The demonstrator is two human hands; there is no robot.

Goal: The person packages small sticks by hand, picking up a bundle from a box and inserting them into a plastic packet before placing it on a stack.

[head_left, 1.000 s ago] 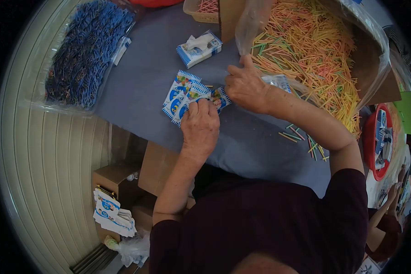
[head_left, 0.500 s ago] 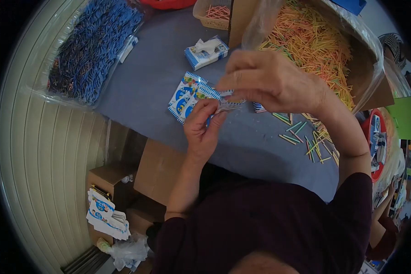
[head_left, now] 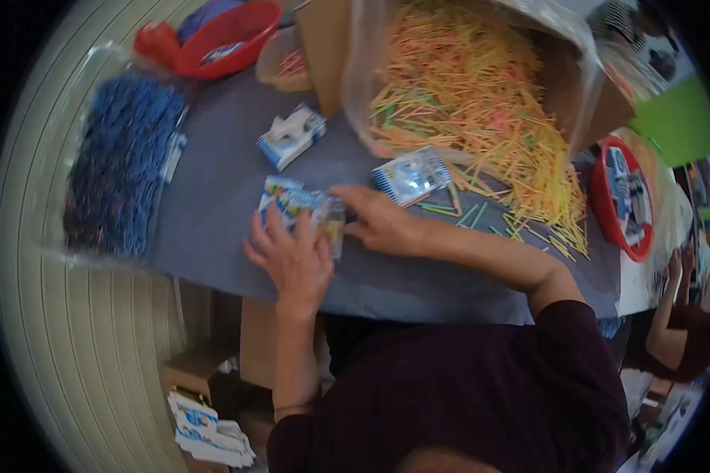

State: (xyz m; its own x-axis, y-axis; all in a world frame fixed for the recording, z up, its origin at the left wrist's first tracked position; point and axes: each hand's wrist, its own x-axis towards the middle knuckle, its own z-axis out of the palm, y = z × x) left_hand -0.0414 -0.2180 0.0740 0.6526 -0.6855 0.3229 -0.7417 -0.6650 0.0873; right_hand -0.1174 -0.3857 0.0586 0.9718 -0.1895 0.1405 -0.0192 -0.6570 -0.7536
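My left hand (head_left: 296, 256) lies with its fingers spread over a blue-and-white printed packet (head_left: 285, 193) on the grey cloth. At the packet's right side is a small clear bag (head_left: 331, 229), with my right hand (head_left: 379, 222) at its edge, thumb and index finger bent around it. Whether the fingers grip the bag's edge is blurred. Another blue-striped packet (head_left: 412, 176) lies to the upper right of my right hand. A tissue pack (head_left: 292, 135) sits above the printed packet.
Colourful thin sticks (head_left: 481, 94) fill a plastic-lined box at the back and spill onto the cloth (head_left: 221, 158). Blue striped strips (head_left: 122, 165) lie at left. Red basins (head_left: 237, 39) stand at back left and right. A co-worker's arms (head_left: 670, 307) show at far right.
My right hand has come down from above to the bag's right edge. My left hand has opened and now lies flat on the packet. The view has shifted, showing more at the back.
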